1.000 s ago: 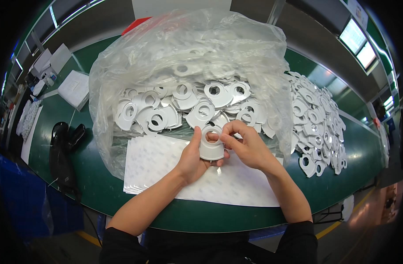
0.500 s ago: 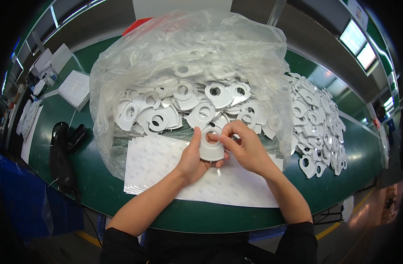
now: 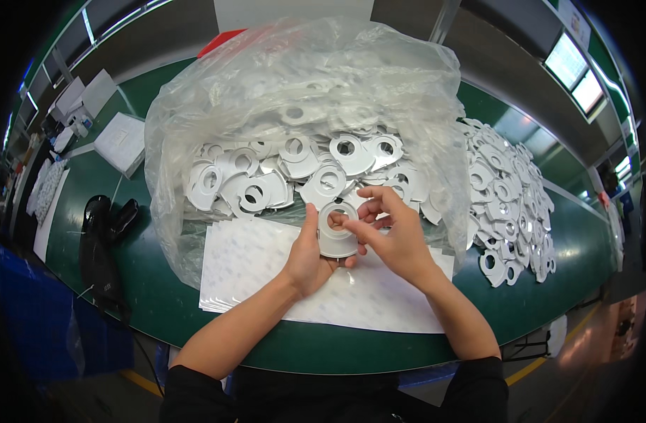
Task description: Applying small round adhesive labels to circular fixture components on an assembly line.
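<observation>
A white plastic part with a large round hole and a flared lower edge (image 3: 338,246) is held upright in my left hand (image 3: 309,257). The left thumb lies along its left side, and fingers show behind it, some through the hole. My right hand (image 3: 393,233) is at the part's right rim. Its thumb tip overlaps the ring beside the hole, while the index finger is lifted apart from the thumb. I see nothing held between them; whether the thumb touches the ring, I cannot tell. Below both hands lies a stack of whitish sheets (image 3: 252,271).
A large clear plastic bag (image 3: 189,113) full of similar white parts (image 3: 256,194) lies open just beyond my hands. Another heap of them (image 3: 509,190) is on the green table (image 3: 323,347) at right. A black tool (image 3: 101,254) and a white box (image 3: 120,144) stand left.
My right index finger has lifted away from the thumb, and the right fingers have spread at the part's rim. The left hand keeps the part in nearly the same place.
</observation>
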Motion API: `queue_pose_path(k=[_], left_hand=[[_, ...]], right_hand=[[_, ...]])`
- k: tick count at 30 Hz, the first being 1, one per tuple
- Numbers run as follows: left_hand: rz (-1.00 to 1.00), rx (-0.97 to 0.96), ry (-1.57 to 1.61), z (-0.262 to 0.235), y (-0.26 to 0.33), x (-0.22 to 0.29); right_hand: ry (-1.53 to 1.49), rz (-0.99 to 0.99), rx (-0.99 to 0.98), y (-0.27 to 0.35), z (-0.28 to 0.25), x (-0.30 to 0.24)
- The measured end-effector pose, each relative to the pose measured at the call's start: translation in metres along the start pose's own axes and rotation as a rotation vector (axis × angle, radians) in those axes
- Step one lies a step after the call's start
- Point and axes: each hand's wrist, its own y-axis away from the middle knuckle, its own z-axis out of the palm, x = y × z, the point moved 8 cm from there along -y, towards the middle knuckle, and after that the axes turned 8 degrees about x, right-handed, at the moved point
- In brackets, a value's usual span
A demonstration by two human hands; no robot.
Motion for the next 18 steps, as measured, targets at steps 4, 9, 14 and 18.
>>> queue_pose_path(k=[4,9,14,18], left_hand=[[0.023,-0.04,-0.039,0.003,0.0,0.002],[0.043,-0.039,-0.121,0.006,0.001,-0.002],[0.071,-0.072,-0.209,0.006,0.0,-0.005],[0.09,-0.108,-0.265,0.006,-0.001,-0.006]], right_hand=[[-0.161,0.182,-0.039,-0.004,-0.001,0.008],[-0.114,0.247,-0.013,-0.003,-0.004,0.015],[-0.118,0.273,0.0,-0.002,-0.005,0.017],[-0.171,0.306,0.015,-0.001,-0.004,0.02]])
